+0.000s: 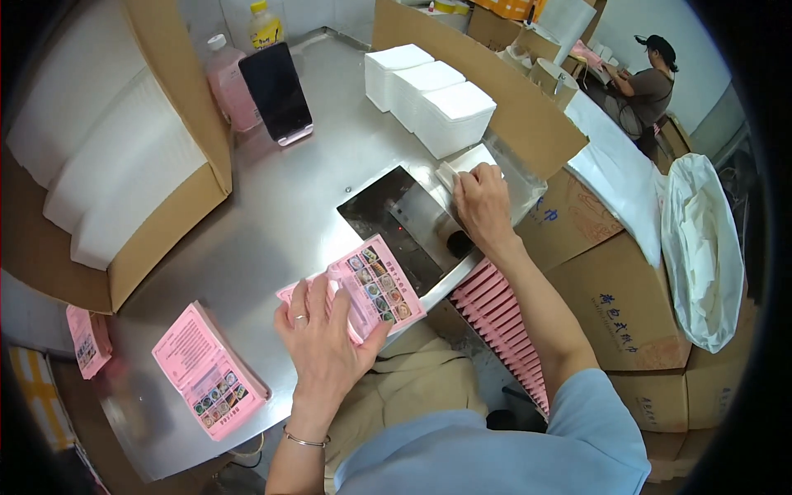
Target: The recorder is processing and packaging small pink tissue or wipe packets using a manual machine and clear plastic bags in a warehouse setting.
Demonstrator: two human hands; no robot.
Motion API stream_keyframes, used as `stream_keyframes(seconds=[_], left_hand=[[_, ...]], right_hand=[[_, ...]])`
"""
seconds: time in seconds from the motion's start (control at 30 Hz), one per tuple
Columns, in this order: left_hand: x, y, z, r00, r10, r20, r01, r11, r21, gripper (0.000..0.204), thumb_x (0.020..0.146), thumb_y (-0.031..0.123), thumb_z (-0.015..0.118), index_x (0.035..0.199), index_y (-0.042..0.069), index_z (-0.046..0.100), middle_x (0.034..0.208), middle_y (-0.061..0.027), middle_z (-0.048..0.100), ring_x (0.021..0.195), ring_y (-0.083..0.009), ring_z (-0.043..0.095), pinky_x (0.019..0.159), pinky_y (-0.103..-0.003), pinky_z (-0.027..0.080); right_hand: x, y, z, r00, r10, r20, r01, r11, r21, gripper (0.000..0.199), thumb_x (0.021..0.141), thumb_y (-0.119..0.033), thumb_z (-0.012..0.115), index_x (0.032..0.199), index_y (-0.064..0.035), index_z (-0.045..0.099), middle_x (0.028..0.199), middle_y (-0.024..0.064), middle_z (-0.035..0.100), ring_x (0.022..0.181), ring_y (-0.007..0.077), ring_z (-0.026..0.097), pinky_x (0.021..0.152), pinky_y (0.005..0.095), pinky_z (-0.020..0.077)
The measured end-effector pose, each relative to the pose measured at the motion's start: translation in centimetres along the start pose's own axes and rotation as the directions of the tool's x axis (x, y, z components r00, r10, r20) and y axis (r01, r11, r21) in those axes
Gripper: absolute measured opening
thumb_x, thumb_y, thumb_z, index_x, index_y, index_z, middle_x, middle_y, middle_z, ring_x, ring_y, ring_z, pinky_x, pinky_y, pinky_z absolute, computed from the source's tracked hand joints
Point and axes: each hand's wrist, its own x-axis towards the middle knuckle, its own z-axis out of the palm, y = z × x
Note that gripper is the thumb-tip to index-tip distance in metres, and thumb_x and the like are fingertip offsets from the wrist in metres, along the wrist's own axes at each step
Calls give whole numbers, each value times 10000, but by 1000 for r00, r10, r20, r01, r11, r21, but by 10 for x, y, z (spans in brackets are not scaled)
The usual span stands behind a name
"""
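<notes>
The left hand (pixel 323 330) lies flat with fingers spread on a pink printed paper sleeve with small food pictures (pixel 375 289), pressing it down near the front edge of the shiny steel worktable (pixel 272 214); a ring sits on one finger and a thin bracelet circles the wrist; the right hand (pixel 483 206) is closed in a loose grip over a small white folded napkin wad (pixel 464 165), holding it at the far end of a dark flat metal sealing plate (pixel 396 223) set into the table, just beyond the pink sleeve; three stacks of white square napkins (pixel 429 95) stand behind the right hand against a brown cardboard wall (pixel 495 82); a stack of pink printed sleeves (pixel 210 371) rests on the table to the left of the left hand, well apart from it; a row of pink filled packets (pixel 503 322) stands on edge below the table's right rim, beside brown cardboard boxes (pixel 610 313); a dark phone (pixel 276 91) leans against a pink bottle (pixel 228 82) at the back of the table; an open cardboard box of white napkin stacks (pixel 115 165) sits at the left; another person in a dark cap (pixel 648 78) works in the far right background.
</notes>
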Motion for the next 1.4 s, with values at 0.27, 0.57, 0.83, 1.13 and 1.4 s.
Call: stream_keyframes(seconds=[0.27, 0.57, 0.83, 1.13, 1.4], left_hand=[[-12, 10, -19, 974, -19, 225, 52, 989, -142, 505, 785, 307, 736, 1218, 67, 635, 1122, -182, 570, 970, -360, 532, 746, -458, 472], [0, 14, -13, 997, -24, 69, 44, 954, -296, 875, 716, 167, 764, 1513, 95, 412, 998, -174, 524, 916, -330, 533, 769, -430, 425], [-37, -11, -57, 956, -41, 289, 169, 886, -432, 559, 791, 91, 733, 1329, 57, 583, 873, -138, 614, 907, -290, 589, 818, -395, 459], [-73, -108, -66, 831, -547, -105, 551, 780, 296, 493, 877, 204, 642, 1336, 63, 530, 1332, -193, 488, 1231, -393, 455, 1004, -506, 393], [-57, -123, -94, 930, -366, 17, 366, 930, 35, 398, 882, 61, 633, 1265, -1, 550, 1164, -202, 537, 1101, -358, 512, 966, -443, 416]], right_hand=[[-2, -36, -38, 989, -53, -139, 104, 917, 386, 473, 794, 45, 612, 1262, -23, 611, 1268, 185, 629, 1126, 394, 607, 974, 462, 485], [-35, -154, -25, 861, -504, 68, 401, 755, 519, 256, 845, -131, 587, 1078, -39, 644, 981, 208, 601, 983, 401, 603, 1058, 740, 292], [-18, -72, 16, 836, -160, 525, -35, 939, 342, 146, 860, -127, 590, 879, -3, 662, 772, 214, 677, 734, 407, 680, 686, 502, 547], [-12, -31, -19, 998, -17, -64, 14, 999, -39, 276, 751, -166, 759, 992, -71, 663, 928, 104, 590, 896, 298, 569, 717, 430, 468], [42, -5, -73, 826, 495, -270, -258, 758, 599, 128, 815, -115, 734, 927, -66, 768, 905, 81, 636, 831, 231, 577, 721, 367, 496]])
